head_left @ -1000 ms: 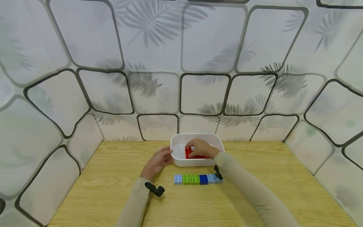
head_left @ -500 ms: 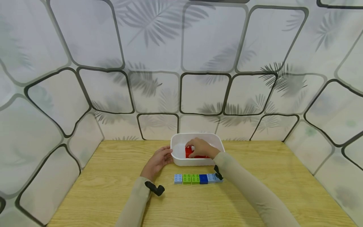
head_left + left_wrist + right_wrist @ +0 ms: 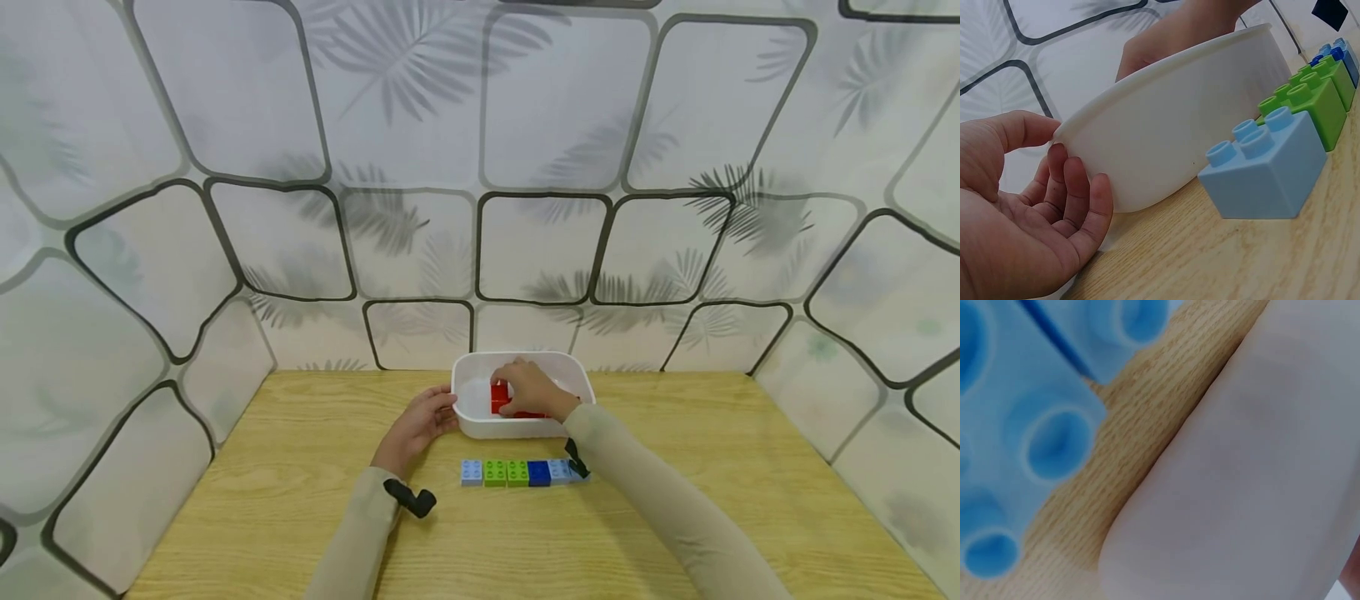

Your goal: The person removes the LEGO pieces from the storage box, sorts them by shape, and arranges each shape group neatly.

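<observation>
In the head view a white plastic tub [image 3: 480, 429] stands at the back of the table. My left hand [image 3: 415, 427] holds its left end, with a thumb on the rim and curled fingers [image 3: 1077, 190] against the outer wall in the left wrist view. My right hand [image 3: 532, 390] reaches into the tub, thumb and fingers curled round a red toy brick [image 3: 498, 400]. More red [image 3: 531, 415] shows beneath that hand, largely hidden by it. In the right wrist view the tub wall [image 3: 1229, 462] fills much of the picture and the hand is almost wholly out of sight.
In front of the tub lies a row of studded bricks: light blue [image 3: 471, 472], two green [image 3: 506, 474], dark blue [image 3: 538, 473], then light blue [image 3: 558, 472] partly under the right wrist strap. Patterned cloth walls [image 3: 540, 250] close in the wooden table [image 3: 300, 467].
The right hand and the red brick have shifted very slightly toward the back of the tub. The left hand, tub and brick row stay as they were.
</observation>
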